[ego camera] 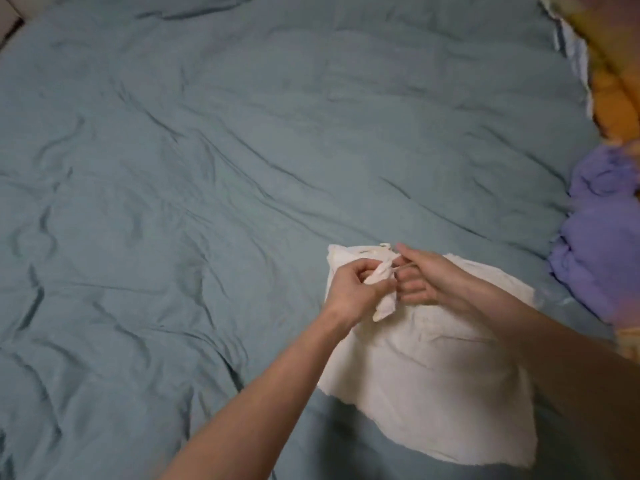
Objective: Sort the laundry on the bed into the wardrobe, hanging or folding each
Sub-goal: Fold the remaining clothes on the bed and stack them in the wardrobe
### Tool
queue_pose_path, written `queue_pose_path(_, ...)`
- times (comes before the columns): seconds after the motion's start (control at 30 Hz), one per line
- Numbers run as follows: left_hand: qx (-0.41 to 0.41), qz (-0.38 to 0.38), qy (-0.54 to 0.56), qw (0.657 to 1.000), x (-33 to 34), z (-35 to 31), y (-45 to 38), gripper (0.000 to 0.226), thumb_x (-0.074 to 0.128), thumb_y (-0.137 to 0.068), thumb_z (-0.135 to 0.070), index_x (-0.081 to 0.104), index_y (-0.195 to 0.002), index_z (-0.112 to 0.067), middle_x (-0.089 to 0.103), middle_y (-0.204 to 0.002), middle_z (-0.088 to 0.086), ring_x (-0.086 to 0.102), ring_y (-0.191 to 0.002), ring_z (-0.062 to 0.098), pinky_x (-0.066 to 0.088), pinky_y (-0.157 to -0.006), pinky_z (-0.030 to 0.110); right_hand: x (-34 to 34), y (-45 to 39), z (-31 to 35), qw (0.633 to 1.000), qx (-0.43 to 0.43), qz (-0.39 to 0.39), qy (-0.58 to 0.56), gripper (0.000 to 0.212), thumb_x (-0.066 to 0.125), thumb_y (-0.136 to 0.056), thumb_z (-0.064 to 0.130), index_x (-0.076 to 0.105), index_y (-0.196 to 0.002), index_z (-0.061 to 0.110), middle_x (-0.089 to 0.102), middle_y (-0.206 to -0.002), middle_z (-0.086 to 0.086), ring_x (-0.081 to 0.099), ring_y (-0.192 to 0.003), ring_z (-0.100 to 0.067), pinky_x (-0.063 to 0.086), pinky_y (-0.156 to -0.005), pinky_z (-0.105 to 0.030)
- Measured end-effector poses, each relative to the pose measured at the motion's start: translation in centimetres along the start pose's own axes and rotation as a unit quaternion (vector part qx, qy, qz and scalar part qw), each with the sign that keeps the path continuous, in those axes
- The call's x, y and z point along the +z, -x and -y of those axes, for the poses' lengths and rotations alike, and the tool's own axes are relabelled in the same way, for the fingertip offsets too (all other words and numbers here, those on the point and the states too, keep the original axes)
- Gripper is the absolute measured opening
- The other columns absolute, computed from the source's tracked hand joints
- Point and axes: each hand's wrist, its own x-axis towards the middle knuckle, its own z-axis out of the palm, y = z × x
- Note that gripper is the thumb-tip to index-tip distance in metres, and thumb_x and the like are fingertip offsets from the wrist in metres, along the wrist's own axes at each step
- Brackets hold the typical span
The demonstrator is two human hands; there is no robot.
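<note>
On the bed, both hands grip white garment's drawstring

The bed sheet is matt grey-blue cloth, soft and creased all over. The cream garment, near right, is matt woven cloth with frayed edges. The purple bundle, far right, looks like soft matt cloth.

Cream-white cotton garment, shorts-like, is lying spread flat on the wrinkled grey-blue bed cover, near the lower right of the bed. Its waistband end is pointing away from the viewer, its frayed hem end nearer. A cream drawstring strip at the waistband is standing lifted off the fabric. Crumpled lavender-purple garment is sitting bunched at the cover's right edge, apart from the cream one.
</note>
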Motion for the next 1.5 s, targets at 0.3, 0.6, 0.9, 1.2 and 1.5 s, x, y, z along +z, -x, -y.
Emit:
queue_pose_path(0.3,0.061,0.074,-0.158,0.983,4.4,2.2,-0.4,0.042,0.054,-0.087,0.003,0.056,-0.127,-0.01,0.062,-0.121,-0.001,0.057,-0.111,0.013,0.046,-0.1,0.023,-6.4,0.8,-5.3,0.97,-0.098,-0.138,0.177,0.011,0.059,-0.08,-0.001,0.061,-0.077,0.009,0.048,-0.068,-0.005,0.045,-0.062,-0.018,0.03,-0.05,-0.027)
queue_pose_path(0.6,0.159,0.047,-0.69,0.704,3.0,8.3,-4.6,0.075,-0.007,-0.086,-0.06,-0.01,-0.153,-0.026,-0.029,-0.154,-0.002,-0.029,-0.142,0.022,-0.015,-0.116,0.041,-7.5,-1.0,-10.7,0.698,-0.378,-0.339,0.505,0.044,0.059,-0.084,0.002,0.047,-0.124,0.015,0.059,-0.124,-0.009,0.053,-0.115,-0.028,0.04,-0.096,-0.037)
queue_pose_path(0.9,0.12,0.114,-0.729,0.664,3.4,10.2,-6.9,0.067,0.015,-0.098,-0.058,-0.008,-0.153,-0.027,-0.02,-0.159,0.0,-0.022,-0.145,0.023,-0.007,-0.12,0.045,-10.2,-4.2,-15.9,0.63,-0.284,-0.135,0.71,0.058,0.023,-0.098,0.047,0.044,-0.143,0.016,0.038,-0.151,-0.001,0.033,-0.141,-0.023,0.017,-0.115,-0.044)
queue_pose_path(1.2,0.143,0.019,-0.658,0.739,2.7,3.2,-9.9,0.09,0.062,-0.084,-0.051,0.015,-0.153,-0.019,0.022,-0.158,0.007,0.005,-0.148,0.027,0.001,-0.118,0.043,-11.4,-2.7,-9.2,0.754,-0.158,-0.257,0.584,0.117,0.071,-0.069,0.062,0.007,-0.152,0.01,0.026,-0.154,-0.015,0.019,-0.145,-0.029,-0.006,-0.117,-0.047)
queue_pose_path(1.5,0.166,0.003,-0.697,0.698,6.3,1.1,-10.5,0.023,0.064,-0.083,-0.03,0.056,-0.102,-0.02,0.064,-0.107,0.004,0.059,-0.104,0.03,0.035,-0.071,0.031,-13.1,-1.1,-5.7,0.739,-0.113,-0.3,0.593,0.024,0.063,-0.085,0.018,0.061,-0.109,0.013,0.067,-0.107,-0.012,0.064,-0.1,-0.032,0.046,-0.075,-0.033)
